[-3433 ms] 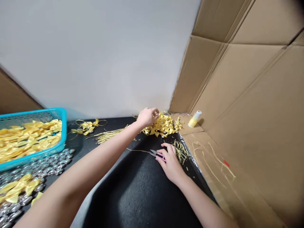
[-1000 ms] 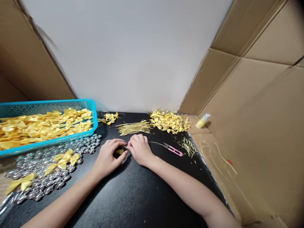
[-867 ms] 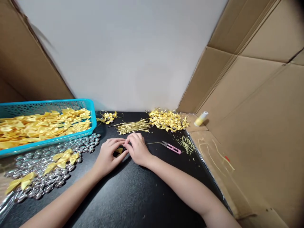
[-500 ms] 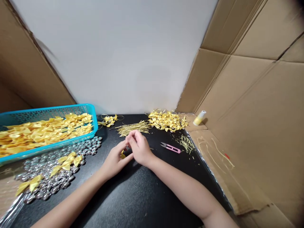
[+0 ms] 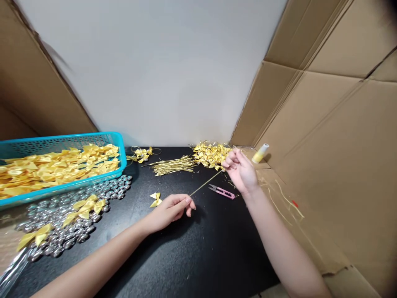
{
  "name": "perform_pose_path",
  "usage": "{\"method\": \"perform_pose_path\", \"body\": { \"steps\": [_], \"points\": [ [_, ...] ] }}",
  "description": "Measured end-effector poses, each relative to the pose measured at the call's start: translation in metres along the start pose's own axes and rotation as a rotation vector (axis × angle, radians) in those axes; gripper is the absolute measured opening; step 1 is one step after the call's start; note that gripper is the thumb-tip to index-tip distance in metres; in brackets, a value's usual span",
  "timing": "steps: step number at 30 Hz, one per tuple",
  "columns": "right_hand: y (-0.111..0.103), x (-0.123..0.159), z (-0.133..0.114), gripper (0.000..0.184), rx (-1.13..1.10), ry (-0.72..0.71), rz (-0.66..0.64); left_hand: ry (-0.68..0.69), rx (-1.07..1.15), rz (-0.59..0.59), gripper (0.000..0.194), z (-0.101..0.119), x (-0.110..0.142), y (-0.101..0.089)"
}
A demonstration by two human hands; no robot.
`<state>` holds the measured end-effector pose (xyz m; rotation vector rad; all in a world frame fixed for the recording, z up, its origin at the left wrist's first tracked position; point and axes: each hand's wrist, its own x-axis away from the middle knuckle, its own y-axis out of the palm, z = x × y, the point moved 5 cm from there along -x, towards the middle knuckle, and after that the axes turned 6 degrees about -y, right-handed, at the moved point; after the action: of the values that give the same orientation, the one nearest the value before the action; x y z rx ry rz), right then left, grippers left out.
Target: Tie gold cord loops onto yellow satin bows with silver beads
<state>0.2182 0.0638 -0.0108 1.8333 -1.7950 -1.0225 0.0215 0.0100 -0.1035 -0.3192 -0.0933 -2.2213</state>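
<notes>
A thin gold string (image 5: pixel 205 184) runs taut between my two hands above the black table (image 5: pixel 173 256). My left hand (image 5: pixel 171 210) pinches its lower end near the table's middle. Raised at the right, my right hand (image 5: pixel 242 170) pinches the upper end, just in front of a heap of finished yellow bows (image 5: pixel 211 154). One small yellow bow (image 5: pixel 155 199) lies loose on the table beside my left hand. Pink thread snips (image 5: pixel 221 192) rest on the table between the hands, below the string.
A turquoise basket (image 5: pixel 65 183) full of yellow ribbon bows stands at the left. Silver beads (image 5: pixel 62 225) with a few bows on them spread in front of it. A bundle of gold strings (image 5: pixel 172 165) lies at the back. A yellow thread spool (image 5: pixel 259 154) lies by cardboard walls (image 5: pixel 335 136).
My hands were together over the small bow; now they have drawn apart, the right one up and to the right, pulling the gold string taut. The bow lies free on the table.
</notes>
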Motion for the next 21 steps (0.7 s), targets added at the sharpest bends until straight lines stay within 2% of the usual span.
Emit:
{"method": "perform_pose_path", "body": {
  "steps": [3,6,11,13,15,18,21],
  "points": [
    [-0.026,-0.002,0.0,0.03,0.006,0.047,0.083,-0.094,0.059,-0.095,0.042,-0.002,0.002,0.006],
    [-0.046,0.0,0.01,0.029,-0.005,0.132,0.166,-0.125,0.046,-0.148,0.042,-0.005,0.002,0.009],
    [-0.063,0.014,0.023,0.026,0.024,0.197,0.213,-0.036,-0.224,-0.075,0.041,-0.001,0.019,0.001],
    [-0.064,0.023,0.028,0.025,0.035,0.221,0.213,0.049,-0.356,-0.036,0.04,0.005,0.033,-0.002],
    [-0.061,0.031,0.034,0.025,0.036,0.244,0.187,0.049,-0.505,-0.028,0.039,0.006,0.049,-0.003],
    [-0.049,0.041,0.042,0.024,0.019,0.28,0.092,0.046,-0.743,0.064,0.035,0.003,0.069,-0.007],
    [-0.04,0.049,0.047,0.024,0.001,0.318,0.04,0.033,-0.864,0.087,0.033,-0.009,0.085,-0.004]
  ]
}}
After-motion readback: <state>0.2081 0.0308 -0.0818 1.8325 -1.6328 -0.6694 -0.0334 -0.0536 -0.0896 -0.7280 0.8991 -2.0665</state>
